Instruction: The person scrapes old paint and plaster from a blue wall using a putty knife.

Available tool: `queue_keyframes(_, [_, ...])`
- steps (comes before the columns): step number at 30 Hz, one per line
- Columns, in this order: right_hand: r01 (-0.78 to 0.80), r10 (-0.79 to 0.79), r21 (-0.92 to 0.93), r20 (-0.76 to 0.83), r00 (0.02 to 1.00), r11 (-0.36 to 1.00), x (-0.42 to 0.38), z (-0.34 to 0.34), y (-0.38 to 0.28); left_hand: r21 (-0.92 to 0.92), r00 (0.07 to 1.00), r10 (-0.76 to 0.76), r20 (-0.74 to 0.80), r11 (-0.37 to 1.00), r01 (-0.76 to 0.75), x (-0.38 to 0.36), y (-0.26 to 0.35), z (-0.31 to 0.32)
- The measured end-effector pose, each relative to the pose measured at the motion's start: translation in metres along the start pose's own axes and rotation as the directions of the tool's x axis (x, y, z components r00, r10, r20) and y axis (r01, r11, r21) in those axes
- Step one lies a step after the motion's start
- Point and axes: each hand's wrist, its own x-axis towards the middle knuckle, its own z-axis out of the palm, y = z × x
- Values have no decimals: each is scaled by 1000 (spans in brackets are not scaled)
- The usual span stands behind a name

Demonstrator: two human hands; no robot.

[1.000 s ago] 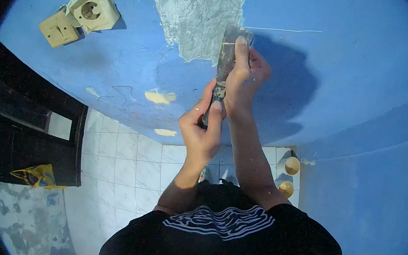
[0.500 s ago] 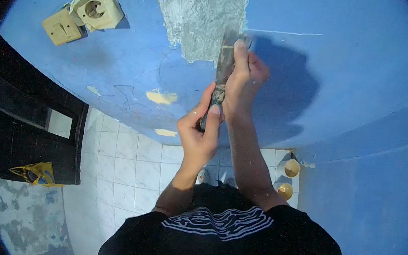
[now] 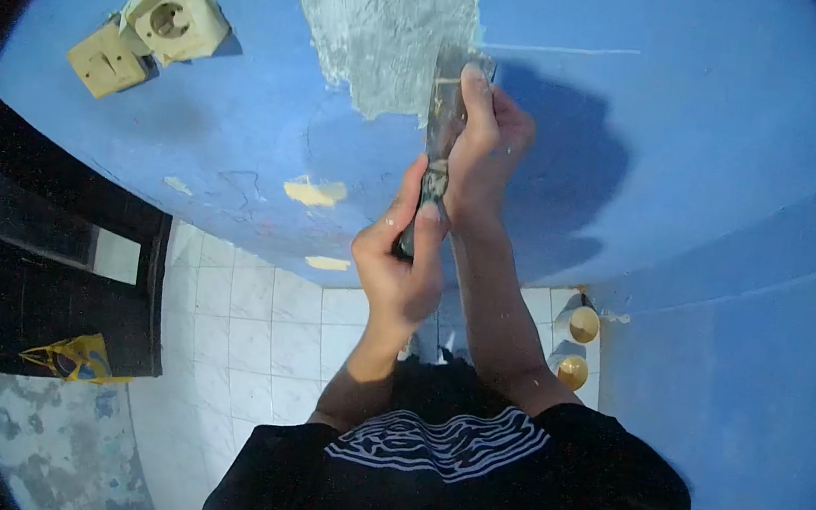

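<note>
A scraper (image 3: 445,118) with a wide metal blade and a dark handle stands upright against the blue wall (image 3: 731,161). Around its handle my left hand (image 3: 401,266) is closed, the thumb and fingers on either side. Higher up, my right hand (image 3: 484,163) grips the blade, its thumb flat on the face near the top edge. Some pale specks mark the hands. The blade's end lies by the lower right edge of a rough grey patch (image 3: 394,27), where the blue paint is absent.
Up left, a socket (image 3: 171,20) and a switch (image 3: 108,62) jut from the wall. Small cream bare spots (image 3: 314,192) show lower down. White tiles (image 3: 254,323) cover the floor, with two yellowish round containers (image 3: 583,324) at the right corner. A yellow bag (image 3: 79,357) lies at left.
The whole view has shifted slightly, the wall patch and socket now sitting a little further left. Both hands keep their grip on the scraper, whose blade stays near the patch's edge.
</note>
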Motion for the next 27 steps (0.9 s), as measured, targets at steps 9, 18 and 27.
queue_keyframes(9, [-21,20,38,19,1000,999,4,0,12,-53,1000,17,25,998,-16,4,-8,-8])
queue_keyframes(18, [195,-193,49,-41,980,980,14,17,1,25,996,80,35,996,-81,27,-6,-7])
queue_keyframes(27, [-79,78,7,63,995,997,-3,11,-8,42,995,100,-8,994,-99,9,-15,-11])
